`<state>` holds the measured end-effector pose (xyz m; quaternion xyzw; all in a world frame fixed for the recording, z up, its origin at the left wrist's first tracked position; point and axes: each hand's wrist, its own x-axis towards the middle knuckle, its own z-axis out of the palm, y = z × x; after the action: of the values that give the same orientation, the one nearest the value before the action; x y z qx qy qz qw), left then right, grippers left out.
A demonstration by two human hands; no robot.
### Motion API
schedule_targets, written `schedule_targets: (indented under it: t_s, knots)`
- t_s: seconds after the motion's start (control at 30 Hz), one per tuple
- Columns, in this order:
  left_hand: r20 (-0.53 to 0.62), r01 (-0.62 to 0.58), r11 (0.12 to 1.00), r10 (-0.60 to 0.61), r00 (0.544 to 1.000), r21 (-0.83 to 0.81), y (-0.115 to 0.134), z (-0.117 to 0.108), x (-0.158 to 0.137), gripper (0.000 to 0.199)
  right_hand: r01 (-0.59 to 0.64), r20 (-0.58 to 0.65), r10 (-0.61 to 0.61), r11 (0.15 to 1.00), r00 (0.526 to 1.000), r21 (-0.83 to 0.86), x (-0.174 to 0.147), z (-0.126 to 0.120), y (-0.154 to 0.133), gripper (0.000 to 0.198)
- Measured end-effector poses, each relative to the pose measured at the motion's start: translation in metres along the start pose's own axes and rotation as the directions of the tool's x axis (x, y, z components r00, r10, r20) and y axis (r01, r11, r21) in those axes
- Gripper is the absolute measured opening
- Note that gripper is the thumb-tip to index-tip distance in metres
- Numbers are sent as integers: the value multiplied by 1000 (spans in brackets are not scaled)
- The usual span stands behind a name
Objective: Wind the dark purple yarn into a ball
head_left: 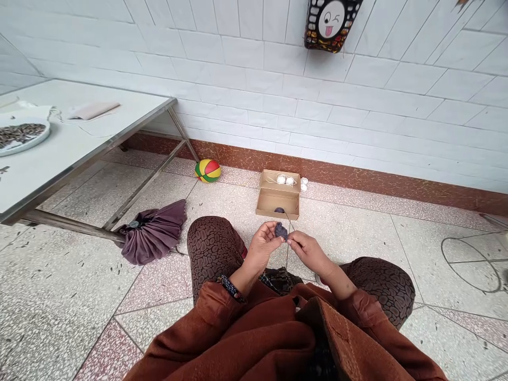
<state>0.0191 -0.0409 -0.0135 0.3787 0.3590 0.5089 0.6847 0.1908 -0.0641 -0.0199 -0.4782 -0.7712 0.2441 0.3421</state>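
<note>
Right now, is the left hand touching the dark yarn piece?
Touching: the head view shows the left hand pinching the dark yarn piece between thumb and fingers.

A white tabletop stood on metal legs, bearing a white plate of dark, seed-like bits and a folded pinkish sheet. 1 red, yellow and green ball sat beside a leg; a pleated purple cloth lay nearer. 1 black basket with a winking face hung against white wall tiles, above a reddish-brown baseboard. A wire ring showed at right.
</note>
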Motion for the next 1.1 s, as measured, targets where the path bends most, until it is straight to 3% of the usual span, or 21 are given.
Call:
schedule_targets:
  t_s: [0.13, 0.23, 0.4, 0.5, 0.6, 0.73, 0.83, 1.0, 1.1]
  knots:
    - [-62, -10, 994, 17, 998, 109, -2, -7, 8, 36, 90, 120, -85, 995, 989, -39, -3, -2, -13, 21]
    - [-20, -23, 968, 29, 999, 251, -1, -12, 11, 34, 161, 148, -152, 986, 977, -47, 5, -13, -23, 19]
    - [146, -79, 918, 23, 989, 388, 3, -8, 5, 26, 216, 101, -212, 976, 972, -35, 34, -29, -19, 23]
    - [250, -65, 932, -29, 968, 357, 8, -4, -1, 26, 171, 25, -171, 985, 985, -2, 44, -29, -3, 26]
    - [276, -5, 964, -71, 958, 265, 11, -3, -3, 35, 88, -48, -87, 996, 995, 33, 40, -22, 11, 25]
    - [162, 51, 997, -60, 985, 59, 7, -5, 3, 52, 25, -102, -21, 999, 995, 30, 23, -4, 19, 23]
    - [13, 51, 999, -51, 999, -7, 1, -10, 9, 44, 22, -42, -22, 1000, 999, 6, 9, 9, 16, 23]
    - [-100, -9, 994, 20, 995, 107, -1, -19, 17, 37, 110, 153, -104, 993, 983, -31, -2, 8, -9, 24]
    - [-66, -32, 973, 48, 997, 228, 1, -20, 15, 37, 164, 152, -159, 986, 975, -18, 7, -6, -26, 25]
